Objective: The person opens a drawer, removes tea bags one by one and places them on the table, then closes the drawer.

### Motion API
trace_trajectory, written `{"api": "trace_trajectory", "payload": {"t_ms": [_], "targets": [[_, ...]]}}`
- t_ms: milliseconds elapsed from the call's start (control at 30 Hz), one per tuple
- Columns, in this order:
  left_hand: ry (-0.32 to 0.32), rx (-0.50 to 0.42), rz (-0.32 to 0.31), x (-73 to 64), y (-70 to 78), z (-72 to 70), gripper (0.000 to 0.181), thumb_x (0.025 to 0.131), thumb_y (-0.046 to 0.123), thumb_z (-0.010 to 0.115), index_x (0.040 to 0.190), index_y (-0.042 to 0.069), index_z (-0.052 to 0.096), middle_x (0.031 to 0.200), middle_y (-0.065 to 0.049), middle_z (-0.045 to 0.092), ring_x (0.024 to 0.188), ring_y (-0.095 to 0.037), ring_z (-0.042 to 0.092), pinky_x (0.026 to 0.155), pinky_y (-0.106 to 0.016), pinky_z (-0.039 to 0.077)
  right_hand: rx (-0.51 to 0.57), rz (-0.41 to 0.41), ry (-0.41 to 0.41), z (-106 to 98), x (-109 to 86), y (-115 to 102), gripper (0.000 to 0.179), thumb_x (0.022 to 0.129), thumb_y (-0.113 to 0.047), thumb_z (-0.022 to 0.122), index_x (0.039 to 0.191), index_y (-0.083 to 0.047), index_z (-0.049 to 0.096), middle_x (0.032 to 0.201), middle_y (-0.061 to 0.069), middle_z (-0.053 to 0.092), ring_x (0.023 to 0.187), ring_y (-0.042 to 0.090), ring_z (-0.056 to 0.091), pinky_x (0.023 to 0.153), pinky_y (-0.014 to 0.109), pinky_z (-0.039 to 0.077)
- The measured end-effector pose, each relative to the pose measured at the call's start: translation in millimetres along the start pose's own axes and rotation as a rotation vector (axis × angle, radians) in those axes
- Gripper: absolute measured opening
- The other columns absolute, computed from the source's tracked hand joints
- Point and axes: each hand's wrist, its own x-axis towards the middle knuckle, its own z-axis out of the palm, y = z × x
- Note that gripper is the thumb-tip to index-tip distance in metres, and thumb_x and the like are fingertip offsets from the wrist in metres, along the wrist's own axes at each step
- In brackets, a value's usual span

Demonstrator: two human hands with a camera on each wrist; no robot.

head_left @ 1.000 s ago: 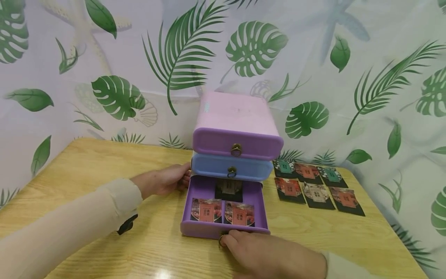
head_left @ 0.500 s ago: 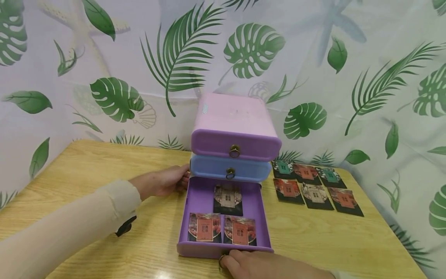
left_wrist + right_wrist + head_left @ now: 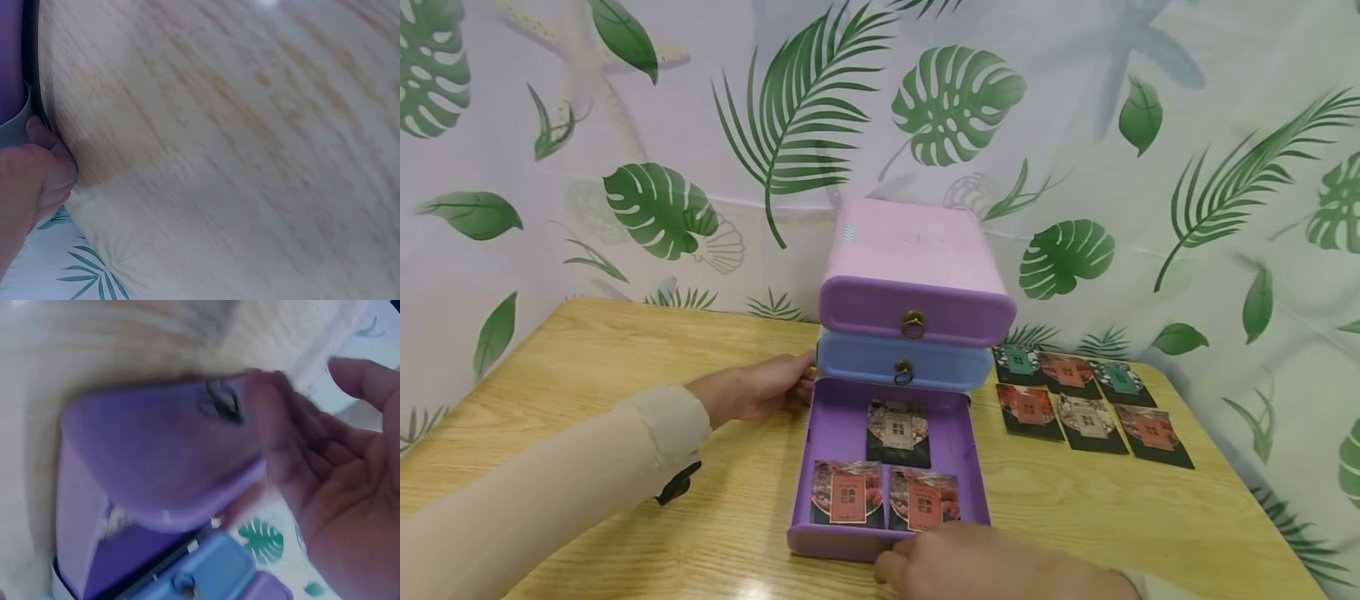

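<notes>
A small drawer cabinet with a pink top [image 3: 917, 242] stands on the table, its purple bottom drawer [image 3: 842, 546] pulled out. Inside the drawer lie two red-and-black printed packets, one left [image 3: 847, 492] and one right [image 3: 913, 496], with a beige-and-black packet [image 3: 898, 433] behind them. My left hand [image 3: 760, 390] rests against the cabinet's left side, thumb at its grey edge in the left wrist view. My right hand [image 3: 962, 562] is at the drawer's front right. The right wrist view shows its fingers loosely extended beside the ring pull [image 3: 225, 403], blurred and holding nothing.
Several more printed packets [image 3: 1086, 421] lie in two rows on the table to the cabinet's right. Above the open drawer are a closed blue drawer [image 3: 857, 362] and a closed purple drawer [image 3: 865, 308]. A leaf-print cloth [image 3: 655, 208] hangs behind the table.
The bottom drawer has slid out toward me, bringing the beige packet fully into sight. My right hand has come off the ring pull. My left hand stays at the cabinet's side.
</notes>
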Motion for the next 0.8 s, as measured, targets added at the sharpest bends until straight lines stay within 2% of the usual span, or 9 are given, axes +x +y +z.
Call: {"api": "trace_trajectory", "payload": {"t_ms": [133, 200, 300, 367, 467, 567, 633, 700, 800], "targets": [[0.000, 0.002, -0.001, 0.5, 0.4, 0.4, 0.045, 0.106, 0.034, 0.032, 0.066, 0.016, 0.042, 0.062, 0.006, 0.042, 0.066, -0.009, 0.045, 0.068, -0.023, 0.038, -0.144, -0.053, 0.241, -19.6, -4.1, 1.1, 0.009, 0.096, -0.029, 0.065, 0.095, -0.020, 0.063, 0.080, -0.015, 0.061, 0.067, -0.007, 0.054, 0.058, 0.014, 0.045], [0.001, 0.004, -0.001, 0.4, 0.4, 0.6, 0.045, 0.106, 0.034, 0.032, 0.066, 0.016, 0.043, 0.062, 0.007, 0.043, 0.066, -0.009, 0.046, 0.068, -0.023, 0.039, -0.227, -0.065, 0.375, -26.2, -5.7, 5.5, 0.009, 0.091, -0.024, 0.070, 0.091, -0.020, 0.062, 0.078, -0.014, 0.060, 0.067, -0.005, 0.053, 0.057, 0.015, 0.045], [-0.001, 0.005, -0.006, -0.1, -0.2, 0.4, 0.047, 0.106, 0.035, 0.032, 0.066, 0.016, 0.047, 0.062, 0.007, 0.047, 0.066, -0.009, 0.050, 0.069, -0.023, 0.040, -0.291, -0.015, 0.460, -31.0, -6.5, 14.3, 0.017, 0.083, -0.022, 0.077, 0.089, -0.017, 0.062, 0.078, -0.011, 0.056, 0.066, -0.001, 0.050, 0.056, 0.016, 0.044], [-0.003, 0.010, -0.009, -0.7, 0.2, 0.0, 0.047, 0.107, 0.036, 0.031, 0.068, 0.015, 0.050, 0.063, 0.007, 0.049, 0.068, -0.008, 0.053, 0.070, -0.023, 0.042, -0.312, 0.036, 0.448, -31.6, -6.0, 20.7, 0.021, 0.081, -0.024, 0.079, 0.087, -0.015, 0.060, 0.078, -0.009, 0.054, 0.066, 0.001, 0.047, 0.057, 0.017, 0.044], [-0.005, 0.010, -0.009, -1.0, 0.2, -0.6, 0.047, 0.107, 0.036, 0.031, 0.070, 0.014, 0.051, 0.064, 0.007, 0.051, 0.068, -0.008, 0.054, 0.071, -0.024, 0.042, -0.332, 0.124, 0.372, -29.6, -4.8, 28.7, 0.029, 0.082, -0.031, 0.080, 0.095, -0.012, 0.063, 0.086, -0.005, 0.058, 0.074, 0.007, 0.052, 0.065, 0.022, 0.050], [-0.008, 0.010, -0.003, -1.0, 0.2, -0.5, 0.047, 0.107, 0.035, 0.031, 0.070, 0.015, 0.049, 0.064, 0.006, 0.049, 0.069, -0.008, 0.053, 0.071, -0.024, 0.042, -0.336, 0.210, 0.276, -26.7, -3.1, 35.6, 0.050, 0.082, -0.042, 0.080, 0.113, -0.006, 0.063, 0.106, 0.002, 0.065, 0.093, 0.016, 0.062, 0.081, 0.032, 0.056], [-0.010, 0.007, -0.003, -1.0, 0.4, -0.1, 0.047, 0.107, 0.035, 0.031, 0.069, 0.015, 0.049, 0.064, 0.007, 0.049, 0.068, -0.008, 0.052, 0.071, -0.024, 0.042, -0.326, 0.252, 0.224, -24.6, -1.8, 39.7, 0.067, 0.081, -0.048, 0.080, 0.127, -0.005, 0.059, 0.121, 0.007, 0.063, 0.106, 0.022, 0.062, 0.089, 0.037, 0.055], [-0.010, 0.008, -0.005, -1.4, 1.0, 0.2, 0.047, 0.107, 0.035, 0.031, 0.068, 0.016, 0.048, 0.064, 0.007, 0.048, 0.068, -0.008, 0.052, 0.071, -0.024, 0.041, -0.318, 0.282, 0.187, -22.1, 0.1, 43.4, 0.080, 0.079, -0.055, 0.080, 0.136, -0.005, 0.054, 0.130, 0.009, 0.059, 0.114, 0.025, 0.060, 0.092, 0.040, 0.055], [-0.009, 0.005, -0.008, -2.1, 1.6, 0.0, 0.048, 0.108, 0.035, 0.030, 0.068, 0.016, 0.049, 0.065, 0.007, 0.048, 0.068, -0.008, 0.052, 0.071, -0.024, 0.041, -0.306, 0.297, 0.165, -17.5, 3.5, 48.9, 0.084, 0.077, -0.061, 0.079, 0.136, -0.008, 0.053, 0.132, 0.009, 0.057, 0.110, 0.025, 0.060, 0.087, 0.039, 0.056]]}}
